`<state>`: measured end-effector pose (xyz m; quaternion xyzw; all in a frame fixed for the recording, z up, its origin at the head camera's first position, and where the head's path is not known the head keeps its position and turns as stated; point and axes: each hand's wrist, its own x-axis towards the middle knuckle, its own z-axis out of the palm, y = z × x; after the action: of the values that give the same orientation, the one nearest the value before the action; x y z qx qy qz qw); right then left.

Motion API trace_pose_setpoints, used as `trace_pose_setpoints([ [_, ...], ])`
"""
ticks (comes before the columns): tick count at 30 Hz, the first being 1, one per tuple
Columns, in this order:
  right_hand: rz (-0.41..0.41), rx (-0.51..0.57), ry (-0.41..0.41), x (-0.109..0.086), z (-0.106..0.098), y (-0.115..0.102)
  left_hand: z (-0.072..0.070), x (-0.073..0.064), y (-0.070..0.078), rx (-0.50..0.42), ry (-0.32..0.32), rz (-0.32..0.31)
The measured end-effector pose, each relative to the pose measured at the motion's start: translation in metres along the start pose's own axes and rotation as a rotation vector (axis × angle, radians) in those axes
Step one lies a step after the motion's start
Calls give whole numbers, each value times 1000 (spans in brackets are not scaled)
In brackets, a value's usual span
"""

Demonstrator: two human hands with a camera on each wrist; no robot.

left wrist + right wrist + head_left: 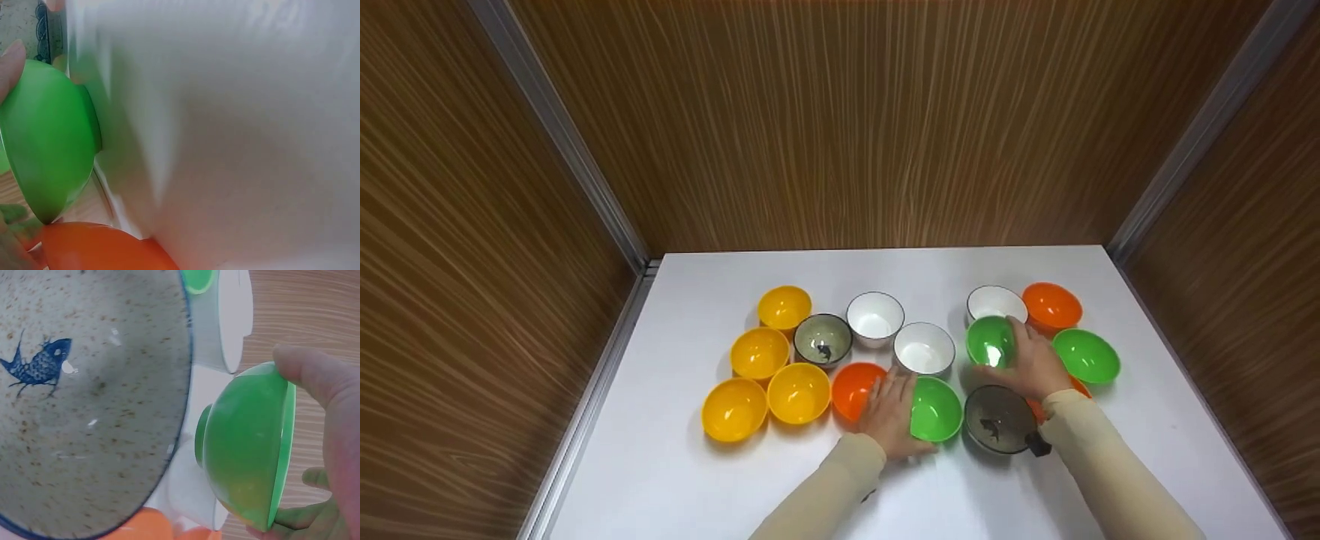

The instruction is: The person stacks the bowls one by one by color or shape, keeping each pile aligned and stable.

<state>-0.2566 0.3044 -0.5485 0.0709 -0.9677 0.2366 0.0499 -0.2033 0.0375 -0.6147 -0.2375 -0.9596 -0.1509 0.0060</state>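
Note:
My right hand [1033, 362] grips a green bowl [990, 342] by its rim, thumb on the near side and fingers on the far side. In the right wrist view that bowl [244, 444] shows side-on, its foot clear of the white table. My left hand [891, 414] spans the left side of another green bowl [937, 409], thumb and fingers at its rim. An orange bowl [856, 388] sits directly left of these fingers, partly covered by them. Between the hands stands a grey speckled bowl [997, 424] with a blue fish drawing inside.
Several yellow bowls [735, 409] cluster at the left beside a second grey bowl [823, 340]. White bowls [876, 318] stand farther back. At right are an orange bowl [1051, 306] and a green bowl [1086, 356]; more orange is partly hidden under my right hand. Wood-grain panels [885, 127] enclose the table.

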Motion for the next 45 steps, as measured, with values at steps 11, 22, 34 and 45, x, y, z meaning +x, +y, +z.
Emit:
trace_pose_setpoints([
  [11,-132,36,21,-21,-3,-21,-14,-37,21,-383,432,-4],
  [22,-315,75,-54,-34,-1,-40,-4,-51,31,-1228,157,-567],
  [34,-355,62,-138,-49,15,-51,20,-46,22,-1345,136,-634],
  [45,-412,-21,-135,-53,29,-50,30,-41,13,-1347,131,-582],
])
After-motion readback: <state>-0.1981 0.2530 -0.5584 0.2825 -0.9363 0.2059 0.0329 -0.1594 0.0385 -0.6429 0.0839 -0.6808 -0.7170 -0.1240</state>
